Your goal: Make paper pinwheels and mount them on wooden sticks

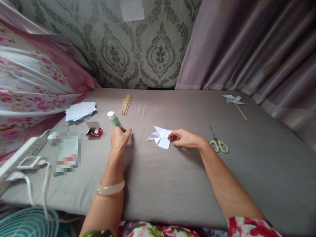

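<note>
My left hand (119, 138) is closed around a green and white glue stick (115, 120), whose white end points up and away. Near the middle of the cloth-covered table lies a partly folded white paper pinwheel (163, 139), with some corners bent inward and others flat. The fingers of my right hand (181, 137) pinch its right edge. Further right rest scissors (219, 145) with light green handles, apart from my right hand. A finished-looking paper pinwheel (233, 99) on a wooden stick lies at the far right.
At the back left are a stack of white paper (80, 111) and a bundle of wooden sticks (126, 104). A small open red box (94, 130) sits nearer. A power strip (22, 159) with cables lines the left edge, above a fan (27, 223).
</note>
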Demonstrator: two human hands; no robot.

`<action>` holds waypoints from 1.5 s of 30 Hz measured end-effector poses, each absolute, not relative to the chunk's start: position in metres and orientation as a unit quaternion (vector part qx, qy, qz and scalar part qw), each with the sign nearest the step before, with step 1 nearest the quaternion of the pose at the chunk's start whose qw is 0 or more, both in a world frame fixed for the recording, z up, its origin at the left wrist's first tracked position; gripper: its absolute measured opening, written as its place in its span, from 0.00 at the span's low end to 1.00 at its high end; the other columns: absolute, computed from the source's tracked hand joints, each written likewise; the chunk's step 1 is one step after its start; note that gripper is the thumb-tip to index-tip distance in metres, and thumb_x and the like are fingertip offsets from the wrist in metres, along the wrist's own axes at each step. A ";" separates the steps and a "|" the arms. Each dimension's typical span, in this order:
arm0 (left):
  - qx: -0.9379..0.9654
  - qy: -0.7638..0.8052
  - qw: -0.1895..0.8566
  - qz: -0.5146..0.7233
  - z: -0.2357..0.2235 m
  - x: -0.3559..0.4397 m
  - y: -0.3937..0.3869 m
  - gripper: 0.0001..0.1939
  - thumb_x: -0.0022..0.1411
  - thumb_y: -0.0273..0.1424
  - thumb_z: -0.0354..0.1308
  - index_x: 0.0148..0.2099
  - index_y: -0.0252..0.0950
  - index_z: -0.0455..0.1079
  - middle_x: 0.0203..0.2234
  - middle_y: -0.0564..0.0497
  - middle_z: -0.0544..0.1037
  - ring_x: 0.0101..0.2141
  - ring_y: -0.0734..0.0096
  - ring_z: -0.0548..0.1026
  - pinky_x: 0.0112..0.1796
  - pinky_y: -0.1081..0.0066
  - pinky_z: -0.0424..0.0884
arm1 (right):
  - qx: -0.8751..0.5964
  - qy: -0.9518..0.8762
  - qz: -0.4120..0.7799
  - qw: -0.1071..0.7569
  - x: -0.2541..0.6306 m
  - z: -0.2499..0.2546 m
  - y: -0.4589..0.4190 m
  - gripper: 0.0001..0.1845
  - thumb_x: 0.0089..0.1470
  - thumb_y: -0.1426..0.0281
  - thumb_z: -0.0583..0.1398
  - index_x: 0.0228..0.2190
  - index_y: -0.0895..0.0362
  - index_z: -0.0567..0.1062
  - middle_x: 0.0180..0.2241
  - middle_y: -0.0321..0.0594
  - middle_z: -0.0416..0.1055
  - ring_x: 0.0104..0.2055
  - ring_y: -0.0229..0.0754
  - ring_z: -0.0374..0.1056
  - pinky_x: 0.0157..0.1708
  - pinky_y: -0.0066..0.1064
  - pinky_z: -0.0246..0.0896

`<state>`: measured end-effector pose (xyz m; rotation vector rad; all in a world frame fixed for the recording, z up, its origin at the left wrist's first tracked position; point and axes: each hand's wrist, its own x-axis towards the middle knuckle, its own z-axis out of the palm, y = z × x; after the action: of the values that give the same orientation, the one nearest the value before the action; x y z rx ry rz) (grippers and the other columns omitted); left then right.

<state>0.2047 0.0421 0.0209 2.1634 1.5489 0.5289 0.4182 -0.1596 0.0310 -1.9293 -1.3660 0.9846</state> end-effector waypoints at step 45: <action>0.955 0.135 0.222 0.146 0.014 0.248 -0.048 0.11 0.62 0.23 0.49 0.40 0.34 0.73 0.38 0.44 0.73 0.42 0.64 0.71 0.44 0.66 0.69 | -0.797 -0.548 0.106 0.231 0.366 0.022 -0.177 0.12 0.59 0.65 0.57 0.37 0.55 0.80 0.40 0.42 0.72 0.38 0.39 0.69 0.38 0.28 0.59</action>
<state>0.2481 -0.0484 0.0137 2.6373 0.3739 0.4041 0.3664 -0.1774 0.0220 -2.1912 -1.5068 0.2902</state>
